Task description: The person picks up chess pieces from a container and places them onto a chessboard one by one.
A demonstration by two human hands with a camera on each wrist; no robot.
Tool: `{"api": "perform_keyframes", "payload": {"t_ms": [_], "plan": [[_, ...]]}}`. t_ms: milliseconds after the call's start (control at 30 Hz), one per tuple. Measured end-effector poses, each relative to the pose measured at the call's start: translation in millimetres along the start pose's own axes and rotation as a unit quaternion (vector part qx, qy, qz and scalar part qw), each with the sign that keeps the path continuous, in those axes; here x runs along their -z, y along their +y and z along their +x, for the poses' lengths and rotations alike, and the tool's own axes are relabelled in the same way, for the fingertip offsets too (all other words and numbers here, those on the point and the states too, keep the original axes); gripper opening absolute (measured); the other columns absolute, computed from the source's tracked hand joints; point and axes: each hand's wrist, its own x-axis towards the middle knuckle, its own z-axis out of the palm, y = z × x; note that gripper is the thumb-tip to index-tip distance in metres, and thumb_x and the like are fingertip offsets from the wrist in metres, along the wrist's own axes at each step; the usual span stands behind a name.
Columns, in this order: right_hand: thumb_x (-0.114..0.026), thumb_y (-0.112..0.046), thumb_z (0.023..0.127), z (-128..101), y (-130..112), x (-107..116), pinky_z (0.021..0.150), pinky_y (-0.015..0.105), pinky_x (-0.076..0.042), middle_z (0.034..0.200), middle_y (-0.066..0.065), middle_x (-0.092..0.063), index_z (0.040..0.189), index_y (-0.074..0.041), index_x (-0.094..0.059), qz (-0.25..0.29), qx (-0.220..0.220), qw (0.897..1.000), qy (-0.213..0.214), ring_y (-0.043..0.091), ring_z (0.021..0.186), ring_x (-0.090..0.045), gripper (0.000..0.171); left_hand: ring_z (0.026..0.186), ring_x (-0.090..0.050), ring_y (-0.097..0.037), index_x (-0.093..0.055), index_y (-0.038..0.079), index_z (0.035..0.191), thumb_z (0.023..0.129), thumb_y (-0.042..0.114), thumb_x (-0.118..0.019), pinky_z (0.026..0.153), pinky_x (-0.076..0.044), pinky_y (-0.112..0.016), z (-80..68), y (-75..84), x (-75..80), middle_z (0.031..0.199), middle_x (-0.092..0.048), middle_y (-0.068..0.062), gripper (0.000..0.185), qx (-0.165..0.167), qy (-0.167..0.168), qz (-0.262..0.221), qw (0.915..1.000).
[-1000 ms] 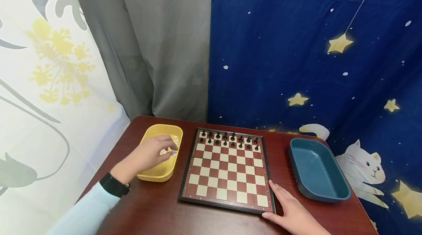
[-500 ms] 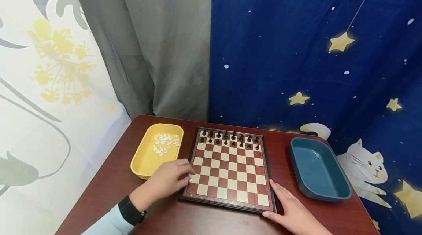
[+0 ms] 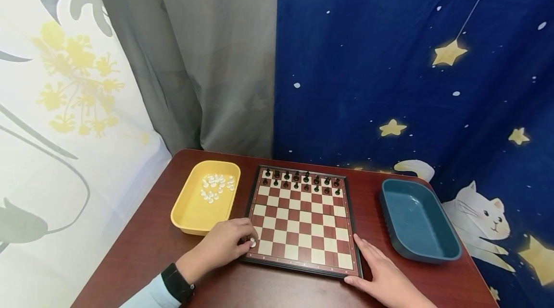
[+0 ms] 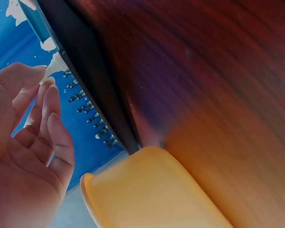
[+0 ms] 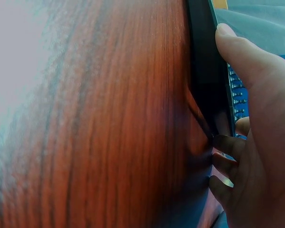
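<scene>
My left hand (image 3: 227, 244) pinches a small white chess piece (image 3: 253, 242) between thumb and fingertips over the near-left corner of the chessboard (image 3: 298, 227). In the left wrist view the white piece (image 4: 56, 64) juts past the fingertips; which kind it is I cannot tell. Along the board's far side stand two rows of dark chess pieces (image 3: 306, 178). My right hand (image 3: 383, 274) rests at the near-right corner, fingers straight along the right edge and thumb at the near edge. The right wrist view has this hand (image 5: 266, 104) against the board's black side.
A yellow tray (image 3: 183, 207) with several white pieces (image 3: 212, 195) stands left of the board. On the right is a blue tray (image 3: 415, 224) with nothing visible in it. Curtains (image 3: 368, 58) hang behind the dark red table (image 3: 151, 231).
My left hand has come out of the yellow tray with a white chess piece and moved right and nearer, to the board's near-left corner. The right hand has stayed at its corner.
</scene>
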Motion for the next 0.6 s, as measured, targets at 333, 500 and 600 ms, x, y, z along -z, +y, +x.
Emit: {"api": "perform_keyframes", "payload": {"t_ms": [333, 500, 600], "plan": [[-0.077, -0.081, 0.085, 0.3, -0.8, -0.6, 0.112, 0.067, -0.048, 0.168, 0.024, -0.045, 0.173, -0.005, -0.033, 0.001, -0.004, 1.000, 0.000, 0.046, 0.150, -0.048, 0.124, 0.085, -0.059, 0.000, -0.079, 0.029, 0.103, 0.100, 0.023, -0.083, 0.076, -0.054, -0.028, 0.3, -0.1, 0.5, 0.101, -0.064, 0.018, 0.007, 0.000, -0.011, 0.003, 0.9999], [-0.077, -0.082, 0.085, 0.9, 0.9, -1.0, 0.112, 0.067, -0.048, 0.168, 0.023, -0.045, 0.173, -0.006, -0.034, 0.000, -0.007, 1.000, 0.000, 0.045, 0.151, -0.047, 0.124, 0.085, -0.058, 0.000, -0.079, 0.029, 0.104, 0.100, 0.023, -0.084, 0.076, -0.054, -0.027, 0.5, 0.4, 1.7, 0.101, -0.065, 0.018, 0.008, 0.000, -0.014, 0.002, 0.9999], [-0.077, -0.081, 0.086, 1.0, 1.4, -0.7, 0.112, 0.067, -0.048, 0.168, 0.023, -0.045, 0.172, -0.005, -0.034, -0.005, 0.000, 1.000, -0.002, 0.046, 0.151, -0.048, 0.123, 0.086, -0.060, -0.001, -0.079, 0.026, 0.107, 0.100, 0.025, -0.084, 0.077, -0.055, -0.029, 0.6, 0.3, 3.9, 0.102, -0.066, 0.016, 0.009, 0.001, -0.013, 0.008, 0.9999]]}}
